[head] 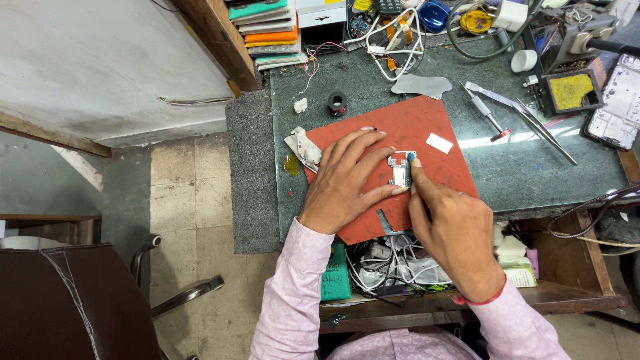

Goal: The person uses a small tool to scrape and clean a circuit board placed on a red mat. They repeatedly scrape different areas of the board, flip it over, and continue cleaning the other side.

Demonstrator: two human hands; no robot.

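Note:
A small silver metal part [400, 171], like a phone's inner frame piece, lies on a red-orange work mat [427, 130]. My left hand [347, 180] rests flat on the mat, its thumb and fingers pressing against the part's left side. My right hand [450, 227] comes from below right; its index fingertip touches the part's right edge near a small blue spot. A small white rectangle [439, 143] lies on the mat to the right.
Tweezers [527, 117] and a small screwdriver [485, 112] lie on the green bench top, a yellow sponge tray [572, 91] behind them. A phone board [620, 103] sits at far right. Cables [393, 40], a solder spool [338, 102], stacked cases [270, 33] at back. A chair [80, 300] stands at lower left.

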